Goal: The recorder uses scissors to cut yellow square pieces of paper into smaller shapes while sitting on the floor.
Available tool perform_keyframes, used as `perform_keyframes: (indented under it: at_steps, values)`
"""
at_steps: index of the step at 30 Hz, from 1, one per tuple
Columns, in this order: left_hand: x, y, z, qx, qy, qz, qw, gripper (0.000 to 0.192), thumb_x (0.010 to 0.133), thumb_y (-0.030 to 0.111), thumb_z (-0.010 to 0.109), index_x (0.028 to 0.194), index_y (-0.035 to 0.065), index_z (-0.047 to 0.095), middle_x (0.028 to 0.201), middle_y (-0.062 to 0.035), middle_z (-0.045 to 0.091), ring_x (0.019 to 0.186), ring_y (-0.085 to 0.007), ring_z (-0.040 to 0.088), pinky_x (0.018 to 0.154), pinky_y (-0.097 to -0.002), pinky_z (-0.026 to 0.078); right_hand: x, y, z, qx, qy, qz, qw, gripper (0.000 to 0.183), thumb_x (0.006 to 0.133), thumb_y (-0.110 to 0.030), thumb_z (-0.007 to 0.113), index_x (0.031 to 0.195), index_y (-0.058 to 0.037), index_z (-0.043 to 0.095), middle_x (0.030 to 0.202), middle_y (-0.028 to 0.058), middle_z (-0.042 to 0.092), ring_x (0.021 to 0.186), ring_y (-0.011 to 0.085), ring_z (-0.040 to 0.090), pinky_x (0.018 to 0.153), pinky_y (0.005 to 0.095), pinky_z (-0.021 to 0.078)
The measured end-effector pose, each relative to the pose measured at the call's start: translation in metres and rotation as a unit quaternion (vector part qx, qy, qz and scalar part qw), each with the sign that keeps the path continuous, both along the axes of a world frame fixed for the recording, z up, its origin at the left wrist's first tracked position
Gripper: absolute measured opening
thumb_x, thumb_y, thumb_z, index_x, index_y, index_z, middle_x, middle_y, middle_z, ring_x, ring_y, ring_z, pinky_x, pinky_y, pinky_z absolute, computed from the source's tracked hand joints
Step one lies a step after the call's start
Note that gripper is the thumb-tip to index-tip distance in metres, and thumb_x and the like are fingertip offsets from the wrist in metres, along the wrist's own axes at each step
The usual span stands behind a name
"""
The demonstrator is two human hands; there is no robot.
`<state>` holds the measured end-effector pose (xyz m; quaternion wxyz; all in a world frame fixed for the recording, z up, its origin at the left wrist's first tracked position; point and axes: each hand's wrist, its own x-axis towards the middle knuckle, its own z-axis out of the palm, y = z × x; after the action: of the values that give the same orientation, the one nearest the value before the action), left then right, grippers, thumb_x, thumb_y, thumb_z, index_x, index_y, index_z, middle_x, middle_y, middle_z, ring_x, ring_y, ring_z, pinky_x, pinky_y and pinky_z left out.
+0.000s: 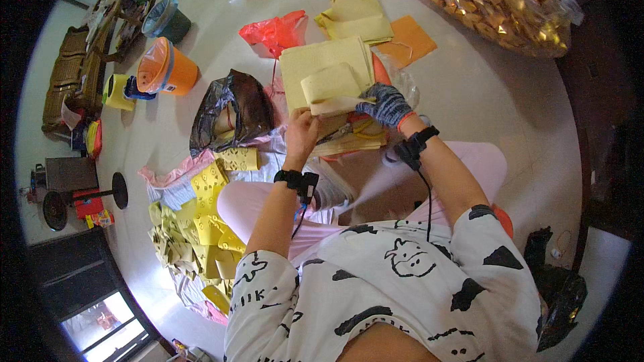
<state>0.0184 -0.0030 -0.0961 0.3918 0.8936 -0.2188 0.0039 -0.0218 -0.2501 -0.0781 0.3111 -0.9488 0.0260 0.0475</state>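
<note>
A partly curled sheet of pale yellow paper point(329, 83) lies on top of a stack of larger pale yellow sheets point(297, 58). My bare left hand point(302, 133) pinches the sheet's near left corner. My right hand point(385, 105), in a grey knit glove with an orange cuff, grips the right end of its folded near edge. Just below the sheet, a hand tool with yellow handles point(370, 130), partly hidden, rests on more paper point(347, 148). Both wrists wear black straps with cables.
A black plastic bag point(241, 105) stands left of the stack, and cut yellow paper point(206, 231) is heaped by my left knee. Beyond are a red bag point(276, 30), more folded paper point(357, 17), an orange bin point(166, 68) and a large clear bag of gold foil pieces point(483, 5).
</note>
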Motion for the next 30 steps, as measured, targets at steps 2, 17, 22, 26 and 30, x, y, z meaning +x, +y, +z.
perform_keyframes:
  at_steps: [2, 17, 22, 26, 30]
  values:
    - [0.005, -0.001, -0.002, 0.007, 0.032, 0.034, 0.999, 0.022, 0.084, 0.022, 0.054, 0.09, 0.0031, 0.064, 0.089, -0.0166, 0.063, 0.082, -0.0296, 0.061, 0.073, -0.0343, 0.047, 0.01, 0.003, 0.006, -0.051, 0.019, 0.014, 0.998, 0.048, 0.077, -0.048, 0.056, 0.099, -0.0064, 0.063, 0.099, 0.0164, 0.062, 0.092, 0.032, 0.059, 0.083, 0.0392, 0.0453]
    - [0.02, 0.011, -0.025, -0.095, 0.216, 0.063, 0.97, 0.025, 0.08, 0.025, 0.058, 0.082, 0.0004, 0.063, 0.065, -0.0099, 0.062, 0.06, -0.0163, 0.058, 0.057, -0.0306, 0.044, 0.024, -0.002, -0.005, 0.082, 0.059, -0.018, 0.995, 0.053, 0.074, -0.04, 0.066, 0.108, -0.0006, 0.057, 0.104, 0.0168, 0.061, 0.098, 0.0294, 0.058, 0.088, 0.0341, 0.0435]
    - [0.029, 0.007, -0.017, -0.008, 0.211, 0.064, 0.975, 0.029, 0.08, 0.028, 0.057, 0.076, 0.0008, 0.064, 0.061, -0.0087, 0.061, 0.056, -0.0164, 0.058, 0.055, -0.0302, 0.044, 0.028, 0.0, -0.005, 0.029, 0.044, -0.009, 0.999, 0.048, 0.082, -0.043, 0.055, 0.106, -0.0019, 0.058, 0.103, 0.0157, 0.061, 0.098, 0.031, 0.057, 0.089, 0.036, 0.0425]
    - [0.04, -0.005, -0.002, 0.078, 0.236, 0.083, 0.965, 0.036, 0.081, 0.036, 0.056, 0.073, 0.0008, 0.063, 0.056, -0.0062, 0.06, 0.05, -0.0145, 0.057, 0.053, -0.0289, 0.045, 0.039, 0.007, -0.018, -0.044, 0.052, -0.02, 0.998, 0.035, 0.088, -0.038, 0.045, 0.102, -0.01, 0.06, 0.102, 0.0143, 0.06, 0.093, 0.0325, 0.057, 0.085, 0.0399, 0.0437]
    - [0.045, -0.012, 0.0, 0.089, 0.236, 0.11, 0.961, 0.035, 0.079, 0.036, 0.059, 0.076, 0.0015, 0.06, 0.058, -0.0066, 0.062, 0.049, -0.015, 0.059, 0.054, -0.03, 0.047, 0.047, 0.014, -0.034, -0.134, 0.065, -0.001, 0.989, 0.031, 0.089, -0.036, 0.044, 0.102, -0.0131, 0.06, 0.104, 0.0159, 0.058, 0.092, 0.0316, 0.057, 0.079, 0.0424, 0.0449]
